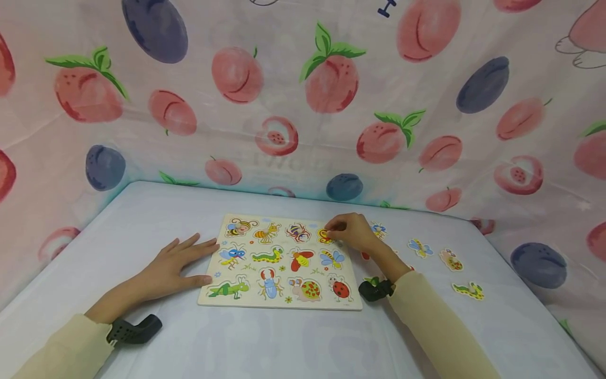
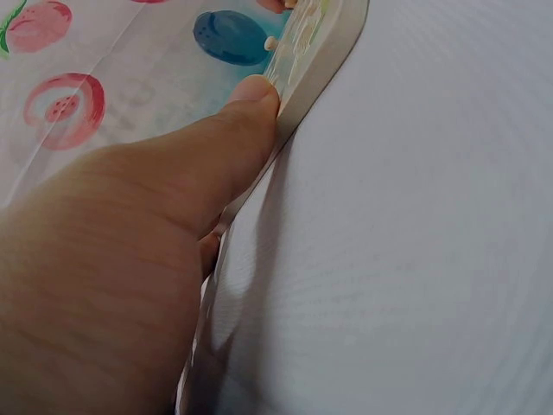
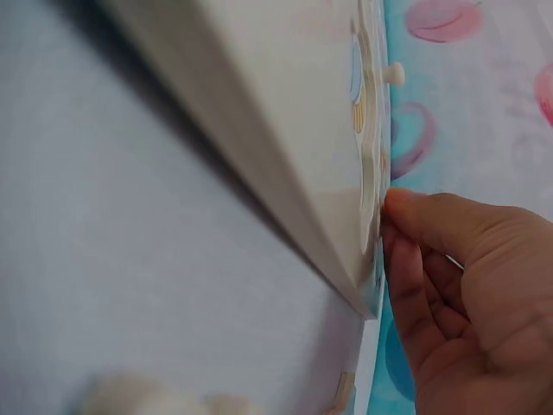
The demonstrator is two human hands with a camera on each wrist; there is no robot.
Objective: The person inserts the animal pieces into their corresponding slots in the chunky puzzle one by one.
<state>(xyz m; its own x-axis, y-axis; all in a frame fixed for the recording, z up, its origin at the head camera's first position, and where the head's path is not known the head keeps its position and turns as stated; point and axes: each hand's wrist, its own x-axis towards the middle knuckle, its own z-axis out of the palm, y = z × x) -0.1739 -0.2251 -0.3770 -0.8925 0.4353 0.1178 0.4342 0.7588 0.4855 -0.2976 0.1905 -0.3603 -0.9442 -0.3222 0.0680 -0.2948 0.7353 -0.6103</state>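
Note:
A wooden puzzle board (image 1: pixel 284 271) with rows of insect pictures lies on the white table. My right hand (image 1: pixel 351 230) is at its far right corner, where thumb and fingertips pinch a red and yellow butterfly piece (image 1: pixel 325 236); the fingers partly cover it. In the right wrist view, thumb and fingers (image 3: pixel 432 216) meet at the board's surface, near a small knob (image 3: pixel 395 73). My left hand (image 1: pixel 172 268) lies spread at the board's left side, fingertips touching the edge. The left wrist view shows its thumb (image 2: pixel 251 108) resting on the board's rim.
Right of the board lie loose pieces: a mosquito (image 1: pixel 378 229), a blue-winged insect (image 1: pixel 420 247), a snail (image 1: pixel 451 260) and a caterpillar (image 1: pixel 467 290). Red and green pieces are partly hidden by the right arm. Behind the table hangs a fruit-print cloth (image 1: pixel 303 158).

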